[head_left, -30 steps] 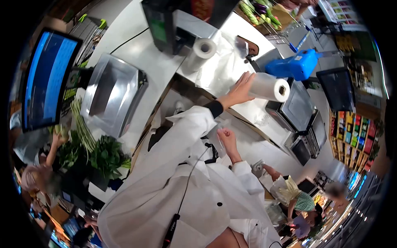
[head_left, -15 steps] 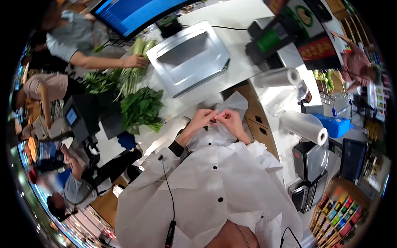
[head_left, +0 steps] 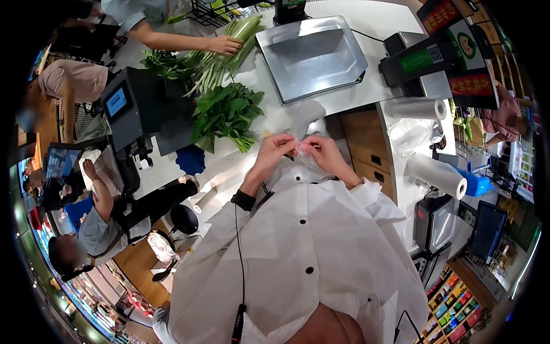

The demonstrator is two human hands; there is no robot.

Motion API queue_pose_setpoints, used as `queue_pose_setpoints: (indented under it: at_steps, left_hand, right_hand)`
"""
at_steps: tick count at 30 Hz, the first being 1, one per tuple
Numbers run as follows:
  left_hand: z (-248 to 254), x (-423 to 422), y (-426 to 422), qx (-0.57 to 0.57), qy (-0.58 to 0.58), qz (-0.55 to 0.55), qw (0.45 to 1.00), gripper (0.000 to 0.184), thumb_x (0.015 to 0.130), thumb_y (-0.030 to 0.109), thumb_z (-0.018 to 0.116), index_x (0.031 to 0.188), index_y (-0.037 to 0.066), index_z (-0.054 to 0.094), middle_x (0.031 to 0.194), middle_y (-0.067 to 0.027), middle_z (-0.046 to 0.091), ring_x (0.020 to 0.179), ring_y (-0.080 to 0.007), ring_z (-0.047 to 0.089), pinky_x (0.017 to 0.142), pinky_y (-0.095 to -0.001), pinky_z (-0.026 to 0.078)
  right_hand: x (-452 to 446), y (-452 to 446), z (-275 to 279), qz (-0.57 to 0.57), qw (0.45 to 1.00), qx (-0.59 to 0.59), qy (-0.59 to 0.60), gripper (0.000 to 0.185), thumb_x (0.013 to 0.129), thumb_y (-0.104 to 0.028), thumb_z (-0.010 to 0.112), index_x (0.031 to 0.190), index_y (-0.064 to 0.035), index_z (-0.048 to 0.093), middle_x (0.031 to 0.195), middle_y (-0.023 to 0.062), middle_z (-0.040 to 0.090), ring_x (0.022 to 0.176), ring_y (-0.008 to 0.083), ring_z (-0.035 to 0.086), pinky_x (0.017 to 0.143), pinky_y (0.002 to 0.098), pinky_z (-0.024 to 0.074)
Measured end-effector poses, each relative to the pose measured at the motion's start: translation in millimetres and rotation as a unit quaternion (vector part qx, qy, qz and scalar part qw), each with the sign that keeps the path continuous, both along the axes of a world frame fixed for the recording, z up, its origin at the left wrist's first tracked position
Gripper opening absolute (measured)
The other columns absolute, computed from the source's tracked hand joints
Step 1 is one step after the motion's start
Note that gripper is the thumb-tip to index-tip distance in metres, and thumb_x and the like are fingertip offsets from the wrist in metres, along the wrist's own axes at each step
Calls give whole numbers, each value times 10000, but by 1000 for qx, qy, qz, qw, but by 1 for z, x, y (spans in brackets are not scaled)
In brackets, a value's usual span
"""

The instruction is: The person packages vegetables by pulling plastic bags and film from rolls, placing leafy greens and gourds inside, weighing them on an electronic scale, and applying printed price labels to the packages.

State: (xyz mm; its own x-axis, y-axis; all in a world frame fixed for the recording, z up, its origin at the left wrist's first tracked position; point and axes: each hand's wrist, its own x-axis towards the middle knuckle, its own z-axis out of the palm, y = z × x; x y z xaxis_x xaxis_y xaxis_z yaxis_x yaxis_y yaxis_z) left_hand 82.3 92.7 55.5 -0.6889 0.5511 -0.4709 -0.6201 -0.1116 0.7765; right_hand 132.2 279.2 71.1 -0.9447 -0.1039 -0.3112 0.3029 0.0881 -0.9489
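My left hand [head_left: 273,153] and my right hand [head_left: 326,153] meet in front of my chest, fingertips pinched on a thin clear plastic bag [head_left: 309,114]. The bag hangs between and beyond them, partly hidden by the fingers. Past the hands lies a steel weighing scale [head_left: 312,57] with a bare tray. Leafy greens [head_left: 226,114] rest on the counter to its left, and another person's hand [head_left: 224,45] touches long green vegetables [head_left: 243,43] beside the scale.
Two plastic bag rolls [head_left: 415,108] [head_left: 436,176] lie on the right counter [head_left: 404,200]. A dark terminal [head_left: 117,102] stands at left. Wooden drawers [head_left: 366,143] are under the counter. A seated person [head_left: 103,229] is at lower left.
My left hand has left the bag roll and joined my right hand at the bag. My view has turned left towards the scale and greens. Another person's hand has come onto the long vegetables.
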Motion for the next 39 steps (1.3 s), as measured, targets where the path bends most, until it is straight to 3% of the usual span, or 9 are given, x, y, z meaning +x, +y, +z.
queue_pose_setpoints:
  at_steps: [9,15,28,30,34,35,36,37,39]
  left_hand:
    - [-5,17,-25,-60,87,10,994,140,909,93,592,953,-35,628,821,-31,634,707,-93,596,699,-246,496]
    - [17,21,-14,-10,87,48,995,179,888,100,628,1009,-32,626,887,-38,648,800,-99,599,743,-235,479]
    - [17,13,29,-75,136,48,987,156,880,94,633,968,-35,636,867,-46,648,732,-99,583,685,-232,477]
    - [16,12,35,-105,171,62,978,130,887,83,618,942,-34,629,856,-50,644,716,-102,581,682,-235,485]
    - [20,5,39,-152,215,111,958,144,919,99,576,982,-29,587,861,-63,635,717,-118,595,696,-253,499]
    - [18,4,38,-111,165,140,970,156,933,113,556,1004,-27,566,857,-66,632,726,-126,605,702,-258,504]
    - [16,3,37,-70,112,167,977,169,948,126,535,1025,-25,544,853,-69,628,735,-133,615,707,-263,509]
    - [16,1,35,-70,79,149,983,194,970,152,500,1064,-17,515,859,-77,621,721,-146,619,717,-276,517]
    - [16,3,35,-77,57,129,987,187,961,137,505,1075,-11,509,853,-71,612,747,-150,614,724,-279,516]
  right_hand:
    - [14,-20,-1,9,999,-38,-34,127,882,-100,625,912,23,639,793,26,636,717,67,574,658,222,477]
    - [12,-18,12,-9,995,-94,-45,138,878,-116,634,941,6,644,809,25,653,764,72,602,702,216,480]
    - [-1,23,11,24,999,-31,11,114,877,-104,631,911,2,608,830,27,657,750,80,607,692,233,489]
    - [-4,30,11,6,988,-148,-37,87,894,-93,611,854,-23,581,847,5,601,801,65,551,745,223,449]
    - [-8,53,18,-26,982,-187,-8,55,912,-101,591,907,-49,573,923,39,622,911,98,579,822,245,451]
    - [-10,59,17,-21,982,-188,-4,55,912,-101,591,907,-49,573,923,39,622,911,98,579,822,245,451]
    - [-11,65,14,-69,958,-276,-35,62,916,-118,590,928,-59,575,939,34,625,928,113,581,829,250,448]
    - [-11,71,9,-116,923,-361,-66,73,921,-135,589,950,-69,578,955,29,628,945,127,584,836,254,445]
    - [-11,83,-3,-123,909,-389,-88,96,926,-152,586,987,-78,579,963,30,632,950,133,587,838,258,446]
